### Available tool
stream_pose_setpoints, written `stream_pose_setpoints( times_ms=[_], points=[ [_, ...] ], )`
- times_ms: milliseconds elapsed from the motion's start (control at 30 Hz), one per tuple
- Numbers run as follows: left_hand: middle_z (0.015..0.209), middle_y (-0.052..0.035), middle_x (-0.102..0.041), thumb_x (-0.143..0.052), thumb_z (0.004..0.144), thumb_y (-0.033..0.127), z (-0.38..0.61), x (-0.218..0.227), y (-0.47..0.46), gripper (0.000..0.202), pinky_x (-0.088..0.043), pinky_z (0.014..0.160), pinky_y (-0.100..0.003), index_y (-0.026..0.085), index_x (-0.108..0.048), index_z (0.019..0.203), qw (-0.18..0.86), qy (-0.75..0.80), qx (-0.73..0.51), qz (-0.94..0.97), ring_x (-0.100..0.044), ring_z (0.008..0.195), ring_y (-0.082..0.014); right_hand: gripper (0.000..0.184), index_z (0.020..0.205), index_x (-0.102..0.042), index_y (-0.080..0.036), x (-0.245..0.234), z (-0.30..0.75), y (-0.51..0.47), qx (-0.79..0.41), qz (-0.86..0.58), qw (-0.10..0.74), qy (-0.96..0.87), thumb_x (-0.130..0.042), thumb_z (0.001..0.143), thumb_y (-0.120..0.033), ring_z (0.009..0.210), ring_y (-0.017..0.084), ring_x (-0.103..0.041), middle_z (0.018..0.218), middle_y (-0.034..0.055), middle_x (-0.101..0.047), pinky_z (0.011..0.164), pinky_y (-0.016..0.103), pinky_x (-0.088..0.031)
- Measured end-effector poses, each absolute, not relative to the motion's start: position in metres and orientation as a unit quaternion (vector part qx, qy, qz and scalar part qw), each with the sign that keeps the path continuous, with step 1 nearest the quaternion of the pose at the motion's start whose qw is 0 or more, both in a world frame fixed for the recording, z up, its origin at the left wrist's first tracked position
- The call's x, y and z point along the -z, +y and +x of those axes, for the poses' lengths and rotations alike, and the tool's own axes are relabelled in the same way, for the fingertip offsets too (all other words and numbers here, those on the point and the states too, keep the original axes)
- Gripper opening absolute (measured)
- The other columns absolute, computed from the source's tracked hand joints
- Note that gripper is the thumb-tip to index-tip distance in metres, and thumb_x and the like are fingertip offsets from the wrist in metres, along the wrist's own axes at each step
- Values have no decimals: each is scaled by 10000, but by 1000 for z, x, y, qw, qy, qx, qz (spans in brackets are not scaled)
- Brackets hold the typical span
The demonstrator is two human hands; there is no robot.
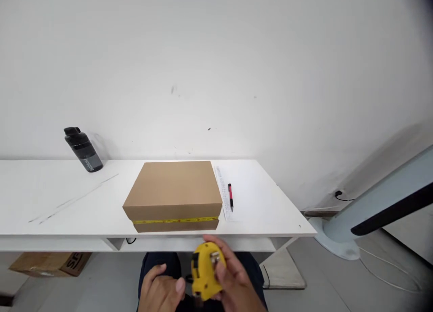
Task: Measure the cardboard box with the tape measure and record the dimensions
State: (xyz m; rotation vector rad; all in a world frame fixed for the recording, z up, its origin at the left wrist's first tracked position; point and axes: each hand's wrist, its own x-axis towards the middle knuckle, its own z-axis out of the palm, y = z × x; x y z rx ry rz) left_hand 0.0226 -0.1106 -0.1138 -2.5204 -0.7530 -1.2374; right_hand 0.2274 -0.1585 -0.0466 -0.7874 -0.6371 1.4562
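My right hand [233,280] is closed around a yellow tape measure case [204,269], held low in front of the table edge above my lap. My left hand [160,291] is beside it with the fingers curled, its fingertips at the lower left corner of the case. A brown cardboard box [174,192] rests on the white table [50,199], and a strip of yellow tape [176,221] lies along its front face. Right of the box lie a white paper ruler strip [223,190] and a red and black pen [230,196].
A dark water bottle [83,149] stands at the back left of the table against the white wall. A cardboard box [50,262] sits on the floor under the table at left. A pale fan-like stand and cable [372,204] occupy the floor at right.
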Motion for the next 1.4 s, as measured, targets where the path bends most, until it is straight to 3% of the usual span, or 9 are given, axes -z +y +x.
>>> stream_pose_setpoints(
  times_ms=[100, 233, 400, 467, 567, 667, 800, 1100, 1400],
  points=[
    [705, 2, -697, -493, 965, 343, 11, 119, -115, 537, -574, 903, -428, 319, -410, 1495, 127, -266, 434, -851, -670, 640, -198, 717, 1241, -650, -304, 48, 198, -163, -644, -326, 619, -308, -885, 631, -599, 674, 153, -584, 876, 25, -672, 668, 299, -519],
    [731, 18, -737, -382, 994, 266, -10, 93, -122, 463, -576, 840, -390, 312, -450, 1449, 153, -272, 405, -859, -680, 613, -172, 713, 1253, -653, -304, 58, 176, -170, -642, -330, 626, -295, -892, 634, -565, 872, 229, -682, 1033, 62, -715, 852, 382, -549],
    [901, 31, -790, -424, 883, 25, -30, 39, -113, 406, -496, 972, -367, 278, -563, 1169, 177, -326, 358, -857, -717, 682, -123, 706, 1296, -602, -333, 53, 185, -169, -585, -358, 677, -268, -897, 672, -479, 1016, 254, -703, 1201, 77, -710, 893, 387, -566],
    [914, 18, -792, -481, 889, 49, -43, 19, -93, 321, -473, 1000, -389, 267, -569, 1109, 212, -339, 368, -840, -724, 717, -139, 744, 1347, -543, -352, 44, 207, -163, -554, -376, 687, -283, -895, 695, -427, 1009, 246, -712, 1206, 69, -719, 896, 394, -580],
    [1038, -28, -785, -570, 888, 85, -63, -9, -49, 345, -485, 972, -406, 265, -582, 1182, 287, -336, 356, -824, -736, 862, -180, 728, 1365, -511, -346, 27, 251, -147, -487, -399, 703, -332, -876, 736, -385, 1032, 247, -721, 1223, 70, -732, 905, 408, -597],
    [1154, -49, -757, -633, 894, 130, -76, -32, -4, 346, -507, 884, -366, 286, -612, 1202, 337, -317, 345, -817, -718, 892, -188, 574, 1277, -602, -292, 12, 292, -122, -369, -414, 736, -388, -847, 772, -415, 1036, 249, -726, 1199, 92, -743, 889, 398, -612],
    [1139, -55, -760, -630, 921, 177, -79, -48, 33, 266, -499, 807, -343, 274, -646, 1169, 371, -299, 348, -808, -713, 844, -187, 493, 1242, -685, -265, 7, 330, -92, -254, -404, 762, -438, -826, 796, -423, 1120, 240, -699, 1218, 73, -741, 966, 400, -584],
    [1119, -31, -760, -524, 997, 329, -86, -44, 36, 250, -505, 770, -341, 254, -653, 1197, 318, -297, 263, -861, -712, 855, -203, 554, 1347, -656, -313, 22, 354, -69, -277, -422, 753, -423, -784, 830, -465, 1253, 261, -629, 1369, 42, -680, 1105, 436, -491],
    [1253, -56, -703, -493, 985, 361, -81, -40, 21, 380, -578, 712, -295, 255, -575, 1341, 262, -332, 245, -872, -729, 929, -198, 543, 1403, -610, -291, 27, 337, -60, -251, -442, 726, -463, -691, 900, -479, 1215, 248, -627, 1377, 62, -651, 1032, 379, -526]
  ],
)
